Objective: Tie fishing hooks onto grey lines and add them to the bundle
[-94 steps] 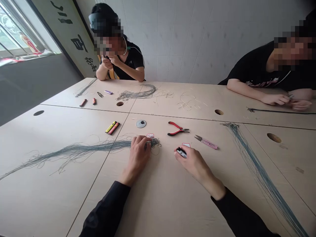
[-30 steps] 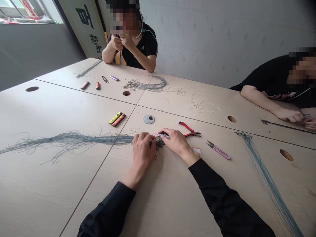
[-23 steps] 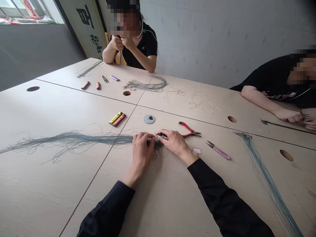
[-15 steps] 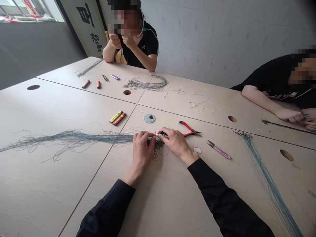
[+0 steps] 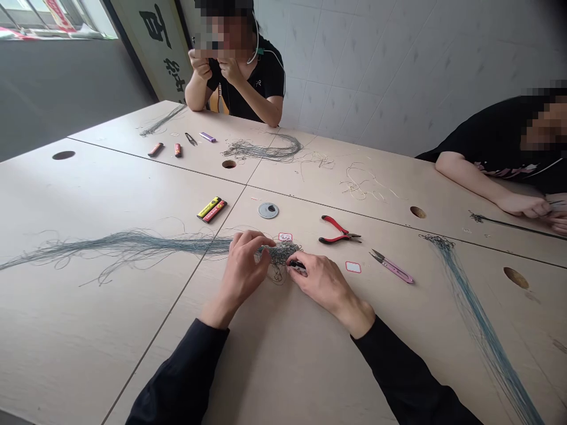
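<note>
Blue-grey strand bundle (image 5: 146,241) runs crosswise, looped end (image 5: 283,254) toward pliers (image 5: 346,236), wispy; right fingers (image 5: 303,257) grip dark object (image 5: 297,267), left fingers' (image 5: 250,238) hold unclear.

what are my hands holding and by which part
Your right hand pinches a small black object; which end is unclear. Whether your left hand grips the strands cannot be told.

Left sleeve (image 5: 179,372) and right sleeve (image 5: 410,372) are long, near-black, lightly creased; left hand (image 5: 243,265) and right hand (image 5: 326,284) are bare.
</note>
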`<state>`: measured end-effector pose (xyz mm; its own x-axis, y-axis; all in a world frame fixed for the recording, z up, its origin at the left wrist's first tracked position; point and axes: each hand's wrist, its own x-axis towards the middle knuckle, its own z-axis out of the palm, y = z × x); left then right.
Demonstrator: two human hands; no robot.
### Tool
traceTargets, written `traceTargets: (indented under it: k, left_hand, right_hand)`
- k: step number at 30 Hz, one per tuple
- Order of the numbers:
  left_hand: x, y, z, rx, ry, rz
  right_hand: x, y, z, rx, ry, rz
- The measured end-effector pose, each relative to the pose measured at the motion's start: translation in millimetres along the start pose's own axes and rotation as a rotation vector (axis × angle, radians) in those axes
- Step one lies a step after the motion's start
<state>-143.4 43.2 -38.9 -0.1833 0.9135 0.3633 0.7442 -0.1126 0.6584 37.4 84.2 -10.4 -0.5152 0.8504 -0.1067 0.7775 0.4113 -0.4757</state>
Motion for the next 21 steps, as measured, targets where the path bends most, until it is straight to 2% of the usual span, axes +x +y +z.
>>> traceTargets:
  k: [4,11,17,21]
  left_hand:
    - [-1.2,-5.4,-8.4,0.015,-0.137,0.069]
    - [-0.3,-3.5,-17.6,0.015,-0.197,0.100]
    - [-2.2,3.8,-31.0,0.044,-0.363,0.165]
    - [-1.9,0.6,-29.0,0.046,-0.372,0.168]
  right_hand:
    - [-5.4,-3.9,1.0,0.003,-0.019,0.016]
    - [-5.9,-9.2,0.4,-0.007,-0.006,0.087]
    - [-7.0,-5.3,2.5,0.010,0.001,0.113]
    - [-9.8,-3.9,3.2,0.034,-0.004,0.110]
